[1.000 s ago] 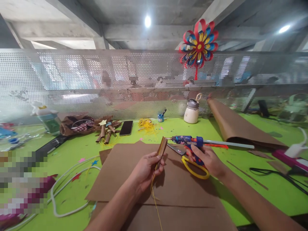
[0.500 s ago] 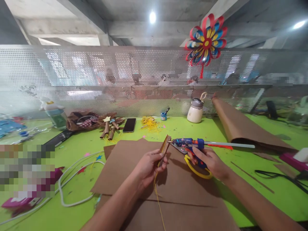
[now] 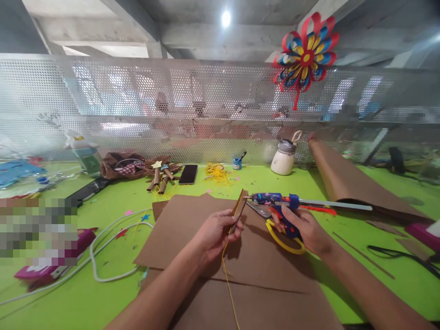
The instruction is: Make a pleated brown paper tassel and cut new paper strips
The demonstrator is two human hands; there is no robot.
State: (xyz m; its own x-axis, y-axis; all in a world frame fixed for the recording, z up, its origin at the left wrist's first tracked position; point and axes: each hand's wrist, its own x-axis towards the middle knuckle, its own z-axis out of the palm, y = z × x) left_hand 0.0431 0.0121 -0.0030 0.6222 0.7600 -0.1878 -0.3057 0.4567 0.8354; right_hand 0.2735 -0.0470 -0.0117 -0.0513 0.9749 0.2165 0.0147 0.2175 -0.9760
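Note:
My left hand (image 3: 215, 231) is closed on a small folded strip of brown paper (image 3: 239, 210), held upright above a large brown paper sheet (image 3: 192, 238). A thin yellow string (image 3: 229, 284) hangs down from that hand. My right hand (image 3: 304, 227) grips a blue patterned glue gun (image 3: 275, 200) with a clear glue stick (image 3: 338, 204) sticking out behind. The gun's nozzle points left and sits right at the top of the paper strip. Yellow-handled scissors (image 3: 283, 238) lie on the sheet under my right hand.
On the green table (image 3: 117, 201) lie a white cable (image 3: 103, 256), a black phone (image 3: 189, 174), a bundle of brown paper rolls (image 3: 158, 176), yellow string scraps (image 3: 216, 172), a white jar (image 3: 284, 158) and a rolled brown sheet (image 3: 343, 181). A paper pinwheel (image 3: 305, 57) hangs on the perforated screen.
The glue gun's nozzle and the paper strip have come together until they meet. The view has shifted slightly left and down.

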